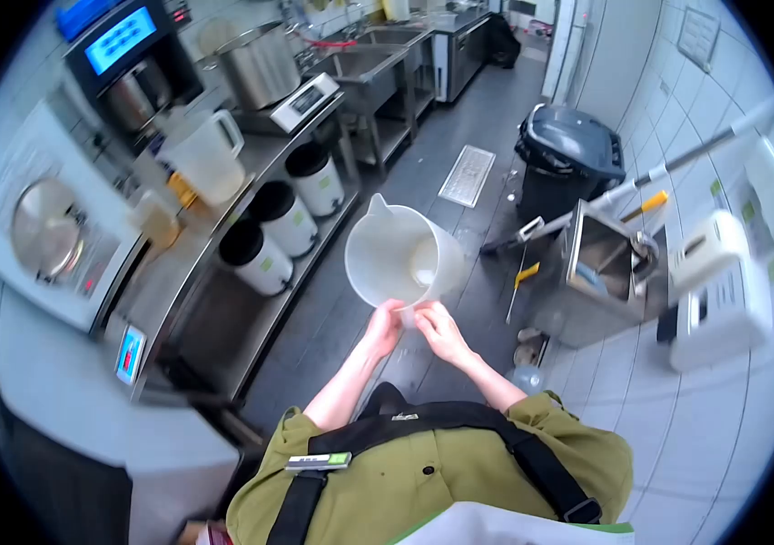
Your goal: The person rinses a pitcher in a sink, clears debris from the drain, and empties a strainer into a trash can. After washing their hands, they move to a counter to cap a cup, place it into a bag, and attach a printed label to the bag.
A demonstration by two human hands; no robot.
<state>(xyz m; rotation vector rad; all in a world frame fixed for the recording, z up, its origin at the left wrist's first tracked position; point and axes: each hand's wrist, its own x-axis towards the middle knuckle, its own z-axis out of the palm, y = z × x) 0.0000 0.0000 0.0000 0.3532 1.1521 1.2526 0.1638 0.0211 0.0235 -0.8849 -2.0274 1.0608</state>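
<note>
I hold a translucent white plastic jug (400, 257) in front of me with both hands, its open mouth tipped toward the camera and its spout pointing up-left. My left hand (382, 329) grips it from below on the left. My right hand (439, 331) grips its lower edge next to the left hand. The inside of the jug looks whitish and I cannot tell whether any liquid is in it. My olive shirt and black apron straps fill the bottom of the view.
On the left runs a steel counter (178, 272) with a second jug (210, 154), a big steel pot (260, 64), a scale (305, 100) and a blue-screen machine (123, 41). Three white tubs (287, 222) stand beneath. On the right are a black bin (568, 150), a mop handle (677, 163) and a steel box (605, 259).
</note>
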